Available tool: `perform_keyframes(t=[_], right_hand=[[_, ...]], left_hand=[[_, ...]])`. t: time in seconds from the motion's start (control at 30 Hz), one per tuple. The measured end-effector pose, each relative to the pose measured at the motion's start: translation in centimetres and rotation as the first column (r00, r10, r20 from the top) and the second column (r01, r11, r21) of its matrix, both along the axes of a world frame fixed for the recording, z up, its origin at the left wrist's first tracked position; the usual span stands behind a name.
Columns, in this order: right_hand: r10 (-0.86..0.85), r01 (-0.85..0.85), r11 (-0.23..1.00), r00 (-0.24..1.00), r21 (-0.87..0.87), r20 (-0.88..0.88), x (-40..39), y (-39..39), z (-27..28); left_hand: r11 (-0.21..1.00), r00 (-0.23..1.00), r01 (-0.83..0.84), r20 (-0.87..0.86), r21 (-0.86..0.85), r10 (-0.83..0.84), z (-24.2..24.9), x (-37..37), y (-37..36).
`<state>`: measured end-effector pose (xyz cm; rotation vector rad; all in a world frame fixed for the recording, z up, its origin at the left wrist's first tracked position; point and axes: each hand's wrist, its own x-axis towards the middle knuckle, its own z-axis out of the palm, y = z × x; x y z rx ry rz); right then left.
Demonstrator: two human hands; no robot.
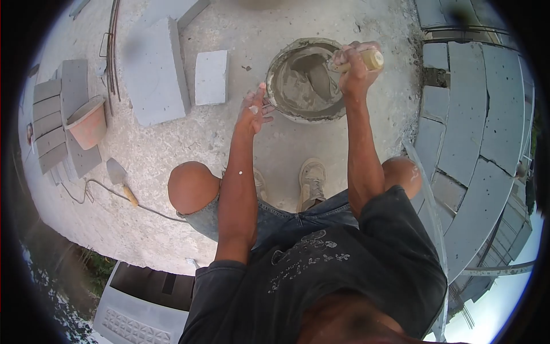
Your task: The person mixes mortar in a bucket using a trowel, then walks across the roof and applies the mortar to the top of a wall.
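Observation:
A round tub (274,109) of wet grey mortar (289,94) stands on the concrete floor in front of my feet. My right hand (356,63) is wrapped round the pale handle of a trowel (373,59) at the tub's right rim. The trowel's mortar-coated blade reaches down into the mix. At the left rim, my left hand (255,110) is open, its fingers spread and spotted with mortar. Its fingertips are right beside the tub's outer wall, and nothing is in it.
Left of the tub lie a small pale block (211,78) and a larger one (153,71). Farther left are an orange bucket (89,123), stacked blocks (48,123), another trowel (117,172) and a cable (160,215). A block wall (464,103) rises on the right.

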<state>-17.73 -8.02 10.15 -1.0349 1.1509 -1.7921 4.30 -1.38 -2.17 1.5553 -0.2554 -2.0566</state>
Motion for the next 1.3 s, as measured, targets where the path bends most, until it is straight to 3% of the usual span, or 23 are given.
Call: perform_keyframes(t=[0.03, 0.13, 0.17, 0.27, 0.33, 0.4, 0.43, 0.47, 0.53, 0.63, 0.73, 0.83, 0.93, 1.03, 1.07, 1.13, 1.2, 1.27, 1.3], right_hand=[[0.037, -0.025, 0.987, 0.997, 0.156, -0.069, 0.9, 1.9, -0.7], [0.286, -0.206, 0.954, 0.850, 0.219, -0.442, -0.2, 3.4, -1.8], [0.291, -0.185, 0.929, 0.901, 0.321, -0.323, -1.1, 2.7, -0.6], [0.125, -0.118, 0.990, 0.988, 0.076, -0.094, -3.9, 0.5, 6.0], [0.073, -0.073, 0.997, 0.997, 0.020, -0.006, -4.1, 1.2, 7.6], [0.032, 0.001, 0.968, 0.991, 0.253, -0.129, -2.7, 2.1, 3.1], [-0.029, 0.139, 0.950, 0.931, 0.280, -0.363, -2.4, 2.2, -2.4], [-0.079, 0.199, 0.941, 0.916, 0.274, -0.394, -1.6, 1.5, -4.0], [-0.121, 0.190, 0.959, 0.946, 0.208, -0.302, -1.5, -1.3, -2.6], [-0.202, 0.215, 0.976, 0.954, 0.036, -0.222, -0.3, -1.0, 5.1], [-0.211, 0.233, 0.970, 0.949, 0.069, -0.235, -0.6, 2.4, -0.6], [-0.130, 0.198, 0.952, 0.952, 0.233, -0.277, -0.5, 5.8, -1.0], [-0.104, 0.098, 0.992, 0.991, 0.084, 0.079, -2.1, 3.8, 4.8], [-0.218, 0.223, 0.970, 0.974, -0.096, 0.058, -2.5, 2.8, 4.5], [-0.283, 0.285, 0.959, 0.956, 0.009, -0.071, -2.1, 3.1, 1.8], [-0.103, 0.219, 0.946, 0.901, 0.237, -0.422, -1.9, 5.1, -4.2], [-0.117, 0.146, 0.972, 0.981, 0.184, -0.157, -2.1, 0.6, -0.5], [-0.138, 0.103, 0.974, 0.977, 0.201, 0.165, -3.6, -0.8, 3.3], [-0.247, 0.230, 0.951, 0.967, 0.205, 0.061, -3.5, -0.2, 2.1]], left_hand=[[1.000, 1.000, 0.003, 0.009, 0.012, -0.003, 0.6, -0.3, 0.0], [0.997, 0.993, 0.063, 0.099, 0.051, -0.068, 1.3, -0.3, -0.9], [0.999, 0.995, 0.042, 0.086, 0.011, -0.043, 0.9, -0.1, -1.5], [1.000, 0.999, 0.018, 0.042, 0.012, -0.019, 0.2, -0.3, 0.1], [1.000, 0.999, -0.007, 0.040, -0.006, 0.007, 0.4, -0.2, 0.1], [1.000, 0.999, 0.017, 0.037, 0.013, -0.017, -0.1, -0.2, -0.1], [0.999, 0.999, 0.027, 0.038, 0.020, -0.028, -0.1, -0.2, -0.2], [0.999, 0.998, 0.034, 0.055, 0.011, -0.035, 0.5, -0.4, -0.7], [0.998, 0.994, 0.048, 0.097, 0.030, -0.051, 1.1, -0.4, -0.6], [0.999, 1.000, 0.015, -0.004, -0.043, -0.015, -0.6, 0.2, 0.2], [1.000, 1.000, 0.008, 0.024, -0.006, -0.008, 0.4, -0.3, 0.0], [0.999, 0.997, 0.009, 0.071, 0.053, -0.012, 0.3, -0.5, -0.7], [1.000, 1.000, 0.005, 0.023, -0.028, -0.004, -1.1, -0.1, 0.3], [1.000, 1.000, 0.011, 0.004, -0.012, -0.011, 0.3, -0.2, 0.0], [1.000, 1.000, 0.016, 0.014, -0.001, -0.016, 0.4, -0.5, 0.1], [1.000, 0.999, 0.025, 0.045, 0.004, -0.025, 0.1, -0.3, -0.2], [0.999, 0.997, 0.029, 0.068, -0.019, -0.027, 1.8, -0.6, -2.5], [0.993, 0.995, 0.059, 0.072, 0.098, -0.067, 1.3, 0.0, 3.4], [0.996, 0.997, 0.047, 0.059, 0.081, -0.052, 0.3, 0.0, 3.2]])
